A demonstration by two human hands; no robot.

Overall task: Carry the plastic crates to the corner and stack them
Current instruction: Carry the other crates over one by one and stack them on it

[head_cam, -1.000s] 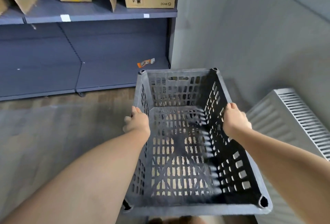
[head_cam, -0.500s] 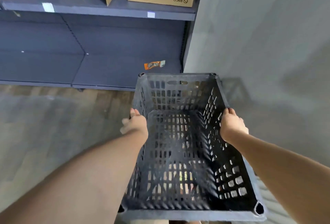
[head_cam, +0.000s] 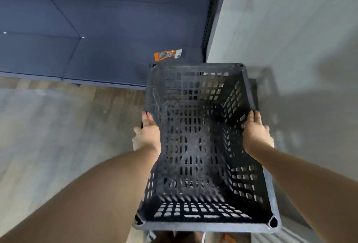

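We carry the black plastic crate [head_cam: 195, 145] toward the floor's corner by the wall [head_cam: 280, 29] — left hand [head_cam: 148, 136] and right hand [head_cam: 254, 133] curled over opposite long rims, keeping it level.

Two bare forearms enter from the lower left and lower right of the frame, with no sleeve, watch or band on either. The left hand [head_cam: 148, 133] and right hand [head_cam: 254, 132] are ungloved, with short nails. At the bottom centre, blurred shapes are perhaps the person's feet.
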